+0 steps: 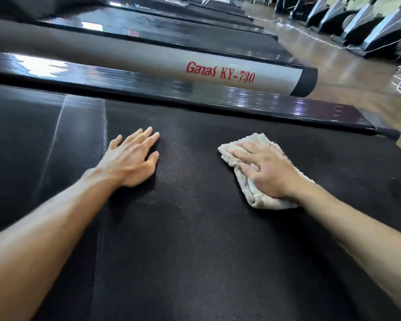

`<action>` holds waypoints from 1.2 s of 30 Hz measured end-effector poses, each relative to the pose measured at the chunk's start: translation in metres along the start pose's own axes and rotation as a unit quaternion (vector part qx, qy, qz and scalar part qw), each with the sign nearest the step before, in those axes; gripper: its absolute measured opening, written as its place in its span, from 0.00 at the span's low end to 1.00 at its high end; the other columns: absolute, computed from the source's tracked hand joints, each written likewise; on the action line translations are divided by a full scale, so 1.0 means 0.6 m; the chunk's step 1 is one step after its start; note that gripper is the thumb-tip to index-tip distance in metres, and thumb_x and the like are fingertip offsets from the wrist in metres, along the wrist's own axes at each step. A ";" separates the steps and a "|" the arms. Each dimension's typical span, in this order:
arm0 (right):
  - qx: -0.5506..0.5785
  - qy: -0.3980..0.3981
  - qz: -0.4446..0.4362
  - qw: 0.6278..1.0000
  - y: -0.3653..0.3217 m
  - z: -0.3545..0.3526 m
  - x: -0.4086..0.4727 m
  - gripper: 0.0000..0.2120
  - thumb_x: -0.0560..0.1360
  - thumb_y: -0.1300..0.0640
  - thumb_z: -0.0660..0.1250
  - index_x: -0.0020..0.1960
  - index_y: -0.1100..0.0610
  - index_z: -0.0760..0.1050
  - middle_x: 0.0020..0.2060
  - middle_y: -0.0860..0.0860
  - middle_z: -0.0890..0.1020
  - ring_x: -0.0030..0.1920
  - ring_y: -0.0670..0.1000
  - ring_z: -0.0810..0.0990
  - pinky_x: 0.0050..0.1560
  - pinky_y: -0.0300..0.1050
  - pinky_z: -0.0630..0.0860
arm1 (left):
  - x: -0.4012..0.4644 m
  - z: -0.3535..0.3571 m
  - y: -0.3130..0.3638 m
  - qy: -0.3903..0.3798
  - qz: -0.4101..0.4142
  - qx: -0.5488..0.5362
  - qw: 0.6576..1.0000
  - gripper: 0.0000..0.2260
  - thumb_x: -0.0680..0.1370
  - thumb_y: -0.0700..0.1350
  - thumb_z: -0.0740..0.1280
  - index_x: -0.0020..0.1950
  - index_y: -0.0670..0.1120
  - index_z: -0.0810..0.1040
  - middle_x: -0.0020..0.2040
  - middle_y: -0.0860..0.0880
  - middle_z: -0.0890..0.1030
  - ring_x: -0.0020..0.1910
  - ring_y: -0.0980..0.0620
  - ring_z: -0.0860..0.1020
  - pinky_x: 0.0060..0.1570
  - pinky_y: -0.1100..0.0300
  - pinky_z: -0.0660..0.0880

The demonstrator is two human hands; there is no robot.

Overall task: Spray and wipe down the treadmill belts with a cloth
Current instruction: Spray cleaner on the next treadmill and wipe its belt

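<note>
The person leans over the black treadmill belt [195, 239], right hand [263, 171] pressing a folded cream terry cloth [252, 191] flat against it, fingers stretched straight over the fabric. The left hand [131, 157] rests open on the belt well to the side, fingers spread, bracing. No spray bottle shows. To wipe well, I'd say keep the palm's weight even and run overlapping strokes toward the grey side rail marked Ganas KY-730 [220, 74].
</note>
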State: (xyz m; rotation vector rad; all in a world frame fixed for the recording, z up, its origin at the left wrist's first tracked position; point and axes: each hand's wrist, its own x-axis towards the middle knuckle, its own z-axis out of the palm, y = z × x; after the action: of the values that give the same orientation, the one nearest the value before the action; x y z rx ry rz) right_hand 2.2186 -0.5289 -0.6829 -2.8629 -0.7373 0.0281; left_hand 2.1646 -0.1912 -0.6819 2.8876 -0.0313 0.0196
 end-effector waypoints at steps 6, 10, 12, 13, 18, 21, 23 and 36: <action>-0.021 0.017 0.039 0.999 -0.098 0.025 0.100 0.31 0.75 0.37 0.45 0.76 0.34 0.66 0.77 0.41 0.66 0.79 0.50 0.57 0.79 0.62 0.49 | -0.005 0.012 -0.007 0.018 0.001 -0.004 1.000 0.25 0.85 0.53 0.51 0.83 0.58 0.52 0.83 0.59 0.48 0.81 0.61 0.44 0.79 0.49 0.42; 0.030 -0.013 -0.142 0.989 -0.186 0.033 -0.010 0.26 0.78 0.37 0.50 0.74 0.34 0.69 0.79 0.39 0.64 0.81 0.46 0.54 0.80 0.56 0.42 | -0.003 0.014 -0.014 0.020 -0.001 -0.001 1.000 0.25 0.85 0.52 0.50 0.83 0.58 0.51 0.83 0.59 0.48 0.81 0.60 0.44 0.79 0.50 0.42; 0.052 -0.007 -0.180 0.982 -0.150 0.027 -0.063 0.25 0.79 0.38 0.53 0.74 0.36 0.70 0.79 0.39 0.64 0.82 0.44 0.53 0.81 0.54 0.42 | -0.004 0.016 -0.015 0.023 0.000 0.001 1.000 0.25 0.85 0.52 0.50 0.83 0.58 0.51 0.83 0.59 0.48 0.81 0.60 0.44 0.79 0.49 0.42; 0.054 0.000 -0.175 0.983 -0.121 0.019 -0.074 0.24 0.79 0.39 0.54 0.74 0.37 0.72 0.79 0.39 0.65 0.81 0.44 0.55 0.81 0.56 0.45 | -0.003 0.016 -0.014 0.024 0.002 0.002 1.000 0.25 0.85 0.52 0.49 0.83 0.58 0.51 0.83 0.59 0.47 0.81 0.60 0.44 0.79 0.49 0.42; 0.006 0.021 -0.058 0.998 -0.047 0.004 0.029 0.26 0.77 0.38 0.49 0.72 0.36 0.72 0.71 0.39 0.72 0.75 0.49 0.66 0.75 0.62 0.59 | -0.004 0.018 -0.013 0.022 0.002 0.006 1.000 0.25 0.85 0.53 0.49 0.83 0.57 0.51 0.83 0.58 0.47 0.81 0.59 0.44 0.79 0.48 0.42; -0.005 0.023 -0.043 0.999 -0.100 0.026 0.077 0.32 0.73 0.34 0.45 0.73 0.34 0.70 0.73 0.39 0.69 0.77 0.50 0.62 0.77 0.63 0.55 | -0.004 0.016 -0.012 0.019 0.001 0.004 1.000 0.25 0.85 0.52 0.48 0.83 0.57 0.51 0.83 0.59 0.47 0.81 0.60 0.44 0.79 0.48 0.42; 0.003 0.008 -0.087 0.996 -0.161 0.034 0.054 0.31 0.73 0.34 0.45 0.73 0.34 0.71 0.76 0.38 0.66 0.80 0.48 0.58 0.79 0.61 0.48 | -0.002 0.016 -0.010 0.019 -0.001 0.009 1.000 0.25 0.85 0.52 0.49 0.83 0.57 0.50 0.83 0.59 0.47 0.81 0.60 0.43 0.79 0.49 0.42; -0.023 0.015 -0.086 0.996 -0.127 0.018 0.023 0.28 0.76 0.36 0.48 0.71 0.35 0.73 0.74 0.41 0.70 0.78 0.51 0.61 0.77 0.64 0.54 | -0.003 0.019 -0.016 0.026 0.004 0.009 1.000 0.25 0.85 0.52 0.48 0.83 0.58 0.50 0.83 0.60 0.47 0.81 0.60 0.44 0.79 0.49 0.43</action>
State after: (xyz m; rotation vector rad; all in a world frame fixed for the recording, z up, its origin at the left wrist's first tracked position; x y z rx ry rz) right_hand 2.1937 -0.4548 -0.6791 -2.8247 -0.9886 -0.0558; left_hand 2.1634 -0.1844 -0.6952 2.9043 -0.0322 0.0969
